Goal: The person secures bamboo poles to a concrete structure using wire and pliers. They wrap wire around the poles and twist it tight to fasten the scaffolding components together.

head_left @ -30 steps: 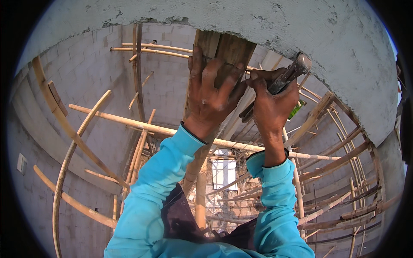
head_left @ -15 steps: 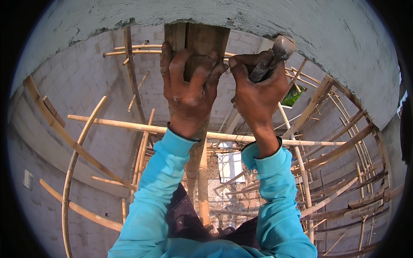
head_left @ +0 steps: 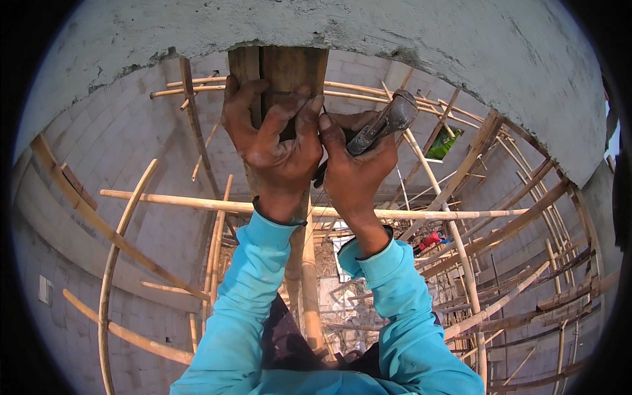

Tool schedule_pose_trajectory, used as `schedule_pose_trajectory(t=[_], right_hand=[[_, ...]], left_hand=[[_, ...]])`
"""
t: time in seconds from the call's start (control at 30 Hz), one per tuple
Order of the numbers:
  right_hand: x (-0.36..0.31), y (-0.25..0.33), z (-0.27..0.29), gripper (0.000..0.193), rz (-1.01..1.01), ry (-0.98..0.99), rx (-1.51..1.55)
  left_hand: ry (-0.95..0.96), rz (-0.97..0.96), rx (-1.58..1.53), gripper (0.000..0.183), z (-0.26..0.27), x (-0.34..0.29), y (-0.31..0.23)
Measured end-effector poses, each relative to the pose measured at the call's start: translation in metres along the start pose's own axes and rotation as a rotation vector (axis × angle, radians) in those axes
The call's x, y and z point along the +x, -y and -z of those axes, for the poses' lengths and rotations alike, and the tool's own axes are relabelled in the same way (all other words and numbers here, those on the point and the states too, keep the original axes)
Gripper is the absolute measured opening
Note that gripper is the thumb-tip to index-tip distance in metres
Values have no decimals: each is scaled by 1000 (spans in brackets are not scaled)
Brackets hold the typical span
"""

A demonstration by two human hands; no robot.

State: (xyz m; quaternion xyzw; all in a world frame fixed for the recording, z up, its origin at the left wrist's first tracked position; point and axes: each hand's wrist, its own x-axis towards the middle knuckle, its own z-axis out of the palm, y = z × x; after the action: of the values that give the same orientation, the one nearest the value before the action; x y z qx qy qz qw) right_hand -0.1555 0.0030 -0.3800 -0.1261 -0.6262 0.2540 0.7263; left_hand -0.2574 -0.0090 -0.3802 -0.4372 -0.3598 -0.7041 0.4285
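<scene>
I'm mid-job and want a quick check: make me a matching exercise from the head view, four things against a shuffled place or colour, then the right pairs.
Things:
1. Left hand
2. Metal tool
3. Sleeves
4. Concrete surface

Places and colours:
A. Turquoise
B. Held in the right hand
C. Grey, across the top of the view
D. Fingers over the wooden board

Right pairs: 1-D, 2-B, 3-A, 4-C

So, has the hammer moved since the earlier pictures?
Yes: the hammer has shifted down the view, now clear below the grey concrete edge that its head overlapped before.
</scene>
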Motion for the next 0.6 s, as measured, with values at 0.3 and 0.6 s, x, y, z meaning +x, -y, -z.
schedule_pose_trajectory(t=[0.3,0.6], right_hand=[[9,66,108,32,296,170,36],[26,135,147,75,-507,1149,-683]], left_hand=[[49,-58,30,34,4,-1,-2],[23,-77,21,61,-5,-5,5]])
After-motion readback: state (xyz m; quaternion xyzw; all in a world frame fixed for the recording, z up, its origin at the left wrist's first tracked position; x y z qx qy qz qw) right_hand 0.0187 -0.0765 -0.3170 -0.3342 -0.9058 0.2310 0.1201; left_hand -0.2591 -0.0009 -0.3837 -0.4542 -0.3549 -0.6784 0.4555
